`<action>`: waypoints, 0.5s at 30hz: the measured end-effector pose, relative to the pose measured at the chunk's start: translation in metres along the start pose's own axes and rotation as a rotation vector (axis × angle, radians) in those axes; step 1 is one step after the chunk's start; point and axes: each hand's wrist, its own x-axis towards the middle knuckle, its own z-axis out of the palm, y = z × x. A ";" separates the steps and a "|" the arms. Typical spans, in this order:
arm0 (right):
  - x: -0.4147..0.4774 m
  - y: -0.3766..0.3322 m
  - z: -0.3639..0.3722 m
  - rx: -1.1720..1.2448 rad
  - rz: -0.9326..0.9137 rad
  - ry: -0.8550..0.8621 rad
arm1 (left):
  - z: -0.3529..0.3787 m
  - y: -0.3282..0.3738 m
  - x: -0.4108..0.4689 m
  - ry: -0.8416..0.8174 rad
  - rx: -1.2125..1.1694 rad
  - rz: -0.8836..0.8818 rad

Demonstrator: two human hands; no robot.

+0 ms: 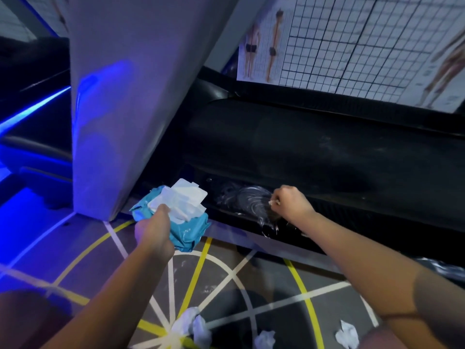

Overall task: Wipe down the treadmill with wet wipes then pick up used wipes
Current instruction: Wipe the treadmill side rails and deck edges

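Right-hand fingers [279, 195] are curled tight round a small wad of wet wipe [273, 203], of which only a sliver is seen. The wad is pressed against the treadmill side rail [339, 217]. The right hand [289, 201] is set at the edge of a swirl of white smears [247, 200], so this patch is judged mid-wipe, with residue not yet cleared.

The teal wipe pack [187, 231] is gripped from below by the left hand [153, 229], thumb laid over its top, lid [187, 196] flipped open.

Faint streaks are noted on the black motor cover [314, 147]; whether it has been wiped cannot be told.

Three crumpled used wipes [195, 328] are recorded on the floor [226, 273], well apart from both hands.

Judgement: wiping is partly done; pick-up is not begun.
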 end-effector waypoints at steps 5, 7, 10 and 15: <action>-0.036 0.006 -0.020 -0.044 -0.138 -0.163 | 0.022 0.013 -0.051 0.040 0.051 0.079; -0.040 -0.005 -0.017 0.044 -0.260 -0.177 | 0.025 0.012 -0.055 0.032 0.060 0.094; -0.027 -0.020 -0.005 0.115 -0.352 -0.147 | 0.025 0.011 -0.059 0.032 0.101 0.096; 0.007 -0.022 0.009 0.048 -0.232 -0.007 | 0.020 0.014 -0.060 0.049 0.104 0.069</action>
